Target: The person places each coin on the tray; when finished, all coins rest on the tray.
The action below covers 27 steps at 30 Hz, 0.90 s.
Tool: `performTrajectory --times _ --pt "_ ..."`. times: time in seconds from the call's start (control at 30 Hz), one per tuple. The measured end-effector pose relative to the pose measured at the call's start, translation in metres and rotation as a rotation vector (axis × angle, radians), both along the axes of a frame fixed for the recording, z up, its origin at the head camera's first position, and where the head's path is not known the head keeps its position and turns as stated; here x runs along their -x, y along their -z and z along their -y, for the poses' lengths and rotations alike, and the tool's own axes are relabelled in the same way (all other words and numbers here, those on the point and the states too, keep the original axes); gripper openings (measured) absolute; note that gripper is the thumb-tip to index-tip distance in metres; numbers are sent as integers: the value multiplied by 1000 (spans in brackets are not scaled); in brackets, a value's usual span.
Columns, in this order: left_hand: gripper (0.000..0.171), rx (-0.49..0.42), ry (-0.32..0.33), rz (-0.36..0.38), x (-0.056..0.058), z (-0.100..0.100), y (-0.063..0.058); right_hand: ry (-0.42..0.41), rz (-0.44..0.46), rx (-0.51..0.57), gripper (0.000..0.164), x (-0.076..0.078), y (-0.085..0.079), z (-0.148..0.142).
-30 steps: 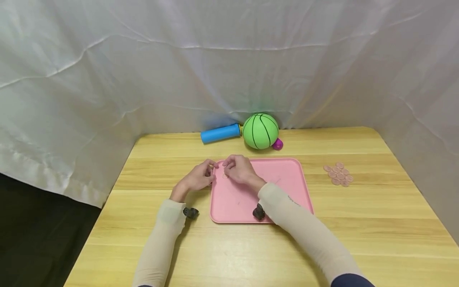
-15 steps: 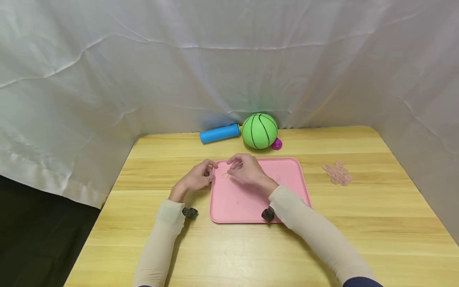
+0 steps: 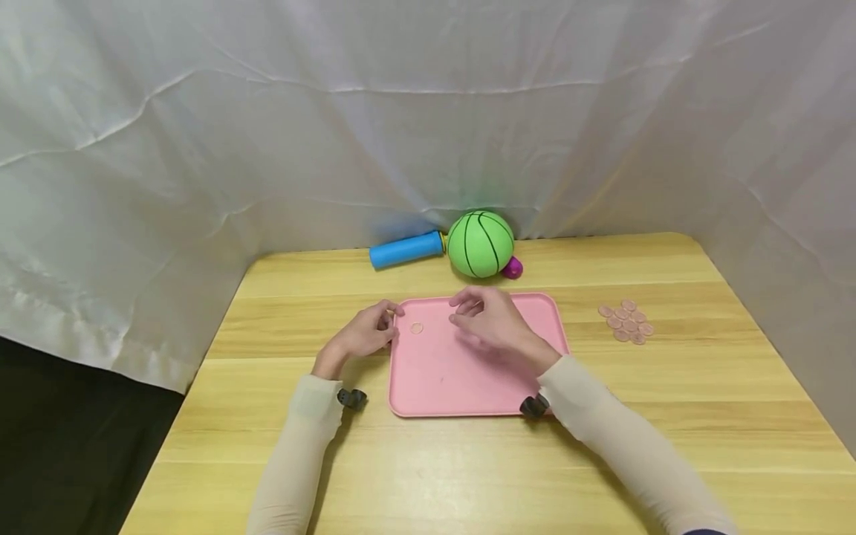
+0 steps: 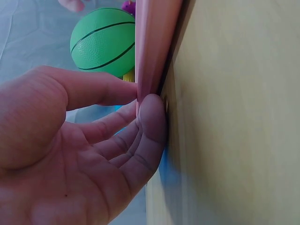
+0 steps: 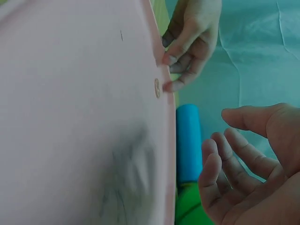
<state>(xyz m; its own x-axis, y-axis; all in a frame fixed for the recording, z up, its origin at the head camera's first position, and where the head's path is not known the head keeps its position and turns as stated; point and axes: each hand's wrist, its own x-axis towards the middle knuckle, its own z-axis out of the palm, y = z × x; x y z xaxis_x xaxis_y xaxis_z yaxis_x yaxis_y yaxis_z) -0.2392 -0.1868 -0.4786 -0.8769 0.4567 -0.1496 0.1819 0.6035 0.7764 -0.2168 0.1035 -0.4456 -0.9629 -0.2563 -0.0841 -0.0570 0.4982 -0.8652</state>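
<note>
A pink tray (image 3: 468, 394) lies on the wooden table. My left hand (image 3: 364, 331) pinches its left rim; in the left wrist view the thumb touches the rim's side and a curled finger (image 4: 152, 122) presses against it from the other side. One small round coin (image 3: 417, 328) lies flat in the tray near the left rim, its gold-toned face visible in the right wrist view. Above the tray's upper middle hovers my right hand (image 3: 491, 318), its fingers loosely bent with a gap between thumb and fingertips and nothing held.
Several thin, pinkish coins (image 3: 627, 321) lie clustered on the table (image 3: 695, 416) right of the tray. Behind the tray sit a green ball (image 3: 480, 245), a blue cylinder (image 3: 406, 250) with a yellow end, and a small purple object (image 3: 513, 268). A grey curtain (image 3: 401, 148) encloses the back.
My right hand has let go of the coin at the tray's upper left and moved right, away from it. The left hand stays at the rim.
</note>
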Motion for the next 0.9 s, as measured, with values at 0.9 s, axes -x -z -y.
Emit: performTrajectory --times 0.9 --pt "34 -1 17 -5 0 2 -1 157 -116 -229 29 -2 -13 -128"
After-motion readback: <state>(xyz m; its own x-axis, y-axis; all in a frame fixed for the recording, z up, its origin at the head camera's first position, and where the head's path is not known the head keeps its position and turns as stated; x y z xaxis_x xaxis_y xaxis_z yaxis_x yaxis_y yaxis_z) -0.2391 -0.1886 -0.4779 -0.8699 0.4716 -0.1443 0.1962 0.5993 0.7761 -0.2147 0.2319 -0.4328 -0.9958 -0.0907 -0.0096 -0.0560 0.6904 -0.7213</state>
